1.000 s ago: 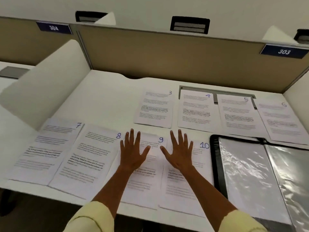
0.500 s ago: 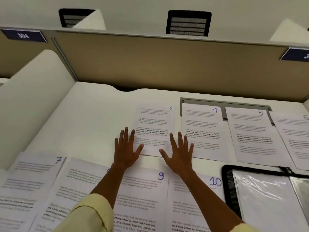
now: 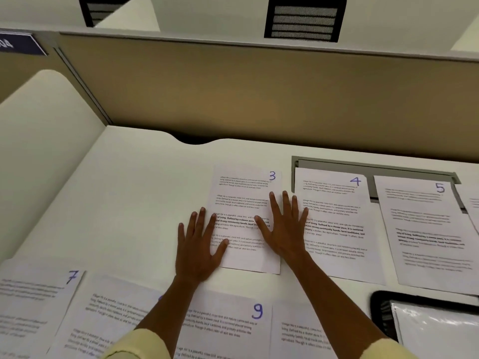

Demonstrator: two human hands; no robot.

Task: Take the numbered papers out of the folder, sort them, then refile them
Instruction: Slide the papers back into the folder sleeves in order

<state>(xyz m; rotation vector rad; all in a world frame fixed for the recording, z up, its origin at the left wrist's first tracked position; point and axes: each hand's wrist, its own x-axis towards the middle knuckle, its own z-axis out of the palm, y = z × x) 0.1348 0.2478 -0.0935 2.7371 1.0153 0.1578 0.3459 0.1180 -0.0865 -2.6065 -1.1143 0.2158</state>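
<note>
White desk (image 3: 145, 182) in a study carrel, tan partition (image 3: 259, 86) behind, white divider (image 3: 46, 141) at the left.

Left hand (image 3: 198, 244) is laid flat, fingers straight and spread; thumb and forefinger lie on the left edge of sheet 3 (image 3: 246, 200), the rest of the hand on bare desk. Right hand (image 3: 283, 229) is laid flat likewise, fingers spread, across the right edge of sheet 3, the outer fingers reaching onto sheet 4 (image 3: 337, 229). Nothing is gripped by either hand; the two are kept apart, one at each side of the sheet.

Sheet 5 (image 3: 425, 234) is seen right of sheet 4, with another sheet cut off at the frame edge. In the near row, sheet 7 (image 3: 39, 301), an unnumbered-looking sheet partly hidden by the left arm, sheet 9 (image 3: 228, 325) and one more sheet are laid out. The folder (image 3: 381, 307), black-rimmed with clear sleeves, is open at lower right.

Judged step: sheet 3 is being squared in its row, or made ready for collecting. No sheets 1 and 2 are seen; the space left of 3 is bare. For a good result, light even pressure should be kept on both edges so the sheet slides without creasing. The right fingers should be lifted off sheet 4 first, lest it be dragged along. Numbers should be left uncovered for checking order.
</note>
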